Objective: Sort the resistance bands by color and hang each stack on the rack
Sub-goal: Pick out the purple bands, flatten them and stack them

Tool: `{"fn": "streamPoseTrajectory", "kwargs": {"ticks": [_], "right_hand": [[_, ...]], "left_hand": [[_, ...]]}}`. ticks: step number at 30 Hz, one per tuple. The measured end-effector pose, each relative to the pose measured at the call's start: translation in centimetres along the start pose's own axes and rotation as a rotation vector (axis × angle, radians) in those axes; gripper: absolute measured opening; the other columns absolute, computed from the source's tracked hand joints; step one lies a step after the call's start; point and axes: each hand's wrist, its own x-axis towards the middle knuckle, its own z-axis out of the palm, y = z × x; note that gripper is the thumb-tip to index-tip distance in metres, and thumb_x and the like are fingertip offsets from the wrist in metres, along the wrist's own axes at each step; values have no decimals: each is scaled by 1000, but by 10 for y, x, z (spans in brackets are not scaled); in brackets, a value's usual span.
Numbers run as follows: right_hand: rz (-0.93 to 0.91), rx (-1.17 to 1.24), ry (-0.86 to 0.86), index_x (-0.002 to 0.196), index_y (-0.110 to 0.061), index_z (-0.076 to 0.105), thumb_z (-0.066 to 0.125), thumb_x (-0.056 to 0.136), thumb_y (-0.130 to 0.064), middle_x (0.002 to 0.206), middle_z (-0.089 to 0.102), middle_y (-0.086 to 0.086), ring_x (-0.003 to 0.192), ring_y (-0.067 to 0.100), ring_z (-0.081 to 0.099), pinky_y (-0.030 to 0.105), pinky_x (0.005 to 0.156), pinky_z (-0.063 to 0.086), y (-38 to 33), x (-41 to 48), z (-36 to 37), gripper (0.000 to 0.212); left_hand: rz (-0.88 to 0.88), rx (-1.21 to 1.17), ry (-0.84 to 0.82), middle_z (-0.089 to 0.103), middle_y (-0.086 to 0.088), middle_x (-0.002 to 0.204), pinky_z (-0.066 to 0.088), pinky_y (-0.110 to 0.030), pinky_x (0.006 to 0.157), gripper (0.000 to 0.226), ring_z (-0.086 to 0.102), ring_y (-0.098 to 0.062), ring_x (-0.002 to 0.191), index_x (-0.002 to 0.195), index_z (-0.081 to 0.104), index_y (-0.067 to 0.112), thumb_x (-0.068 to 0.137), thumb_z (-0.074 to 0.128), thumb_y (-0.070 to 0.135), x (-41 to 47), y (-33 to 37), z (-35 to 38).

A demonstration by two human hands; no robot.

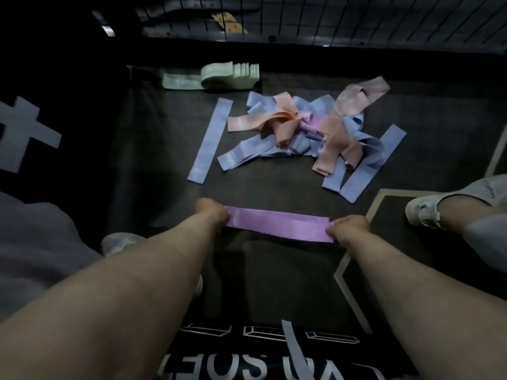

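Observation:
A flat purple band (278,223) lies stretched sideways just above the dark floor mat (153,160). My left hand (212,215) pinches its left end and my right hand (347,229) pinches its right end. Beyond it sits a tangled pile (307,130) of blue, peach and pink bands. One blue band (210,141) lies straight at the pile's left. A neat stack of mint-green bands (216,75) rests at the far left of the mat. A wire grid rack (356,20) runs along the back.
My white shoes show at the right (422,212) and lower left (120,242). White lines (354,259) mark the floor on the right. A dark wall or panel with a white mark (24,133) stands at the left.

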Motion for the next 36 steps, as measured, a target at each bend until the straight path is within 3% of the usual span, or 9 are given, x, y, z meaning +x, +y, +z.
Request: {"fn": "streamPoseTrajectory", "kwargs": {"ticks": [2, 9, 12, 16, 21, 26, 30, 33, 36], "right_hand": [[-1, 4, 13, 107, -6, 70, 78, 83, -9, 99, 68, 12, 91, 28, 67, 41, 86, 58, 2, 7, 9, 25], [-61, 10, 31, 95, -13, 73, 78, 83, -8, 99, 71, 10, 95, 27, 67, 43, 95, 55, 0, 21, 28, 14], [-78, 6, 59, 93, -15, 70, 76, 85, -9, 99, 70, 8, 95, 24, 65, 39, 91, 55, 3, 28, 29, 12], [-78, -49, 79, 98, -17, 67, 75, 87, -13, 103, 66, 5, 98, 23, 62, 38, 91, 53, 4, 34, 28, 14], [-88, -107, 93, 104, -18, 63, 73, 90, -16, 109, 63, 5, 97, 21, 58, 36, 85, 49, 2, 37, 34, 18], [-257, -376, 197, 129, -19, 55, 71, 90, -24, 135, 42, 8, 118, 25, 51, 39, 96, 49, 1, 25, 32, 42], [-693, -842, 82, 147, -26, 40, 72, 85, -37, 149, 32, 4, 139, 25, 33, 42, 115, 31, 4, 14, 35, 71], [-722, -1008, -29, 154, -27, 29, 76, 84, -31, 159, 21, 3, 148, 26, 21, 45, 121, 21, 3, 17, 43, 84], [-688, -1055, -32, 151, -27, 33, 74, 84, -18, 155, 26, 5, 145, 27, 25, 48, 120, 23, 1, 20, 48, 79]], "left_hand": [[-34, -1, 24, 67, -21, 112, 53, -35, 58, 26, 68, -37, 96, 119, 64, -5, 94, 61, 2, 5, -4, 6], [4, -8, 86, 70, -17, 100, 56, -35, 80, 5, 65, -27, 85, 93, 70, 1, 92, 65, 0, 28, -7, 15], [14, -10, 105, 72, -15, 92, 56, -34, 78, 21, 65, -28, 78, 71, 64, 13, 87, 70, 1, 36, -10, 19], [33, 41, 122, 70, -10, 90, 58, -38, 88, 21, 69, -30, 90, 72, 62, 17, 84, 73, 4, 43, -11, 24], [74, 195, 115, 68, -11, 108, 51, -33, 91, 16, 64, -29, 102, 93, 62, 15, 86, 75, 13, 48, -11, 27], [114, 472, 122, 55, -12, 127, 46, -41, 93, 46, 57, -34, 118, 125, 49, 14, 88, 70, 31, 48, -10, 30], [348, 844, 213, 38, -10, 140, 41, -43, 102, 64, 44, -31, 128, 138, 41, 22, 85, 71, 44, 40, -12, 37], [555, 1010, 129, 32, -6, 146, 40, -42, 103, 70, 39, -29, 131, 142, 37, 29, 83, 73, 40, 43, -20, 41], [657, 1112, 91, 35, -2, 144, 41, -41, 99, 60, 39, -26, 130, 142, 38, 30, 89, 67, 31, 46, -25, 43]]}}
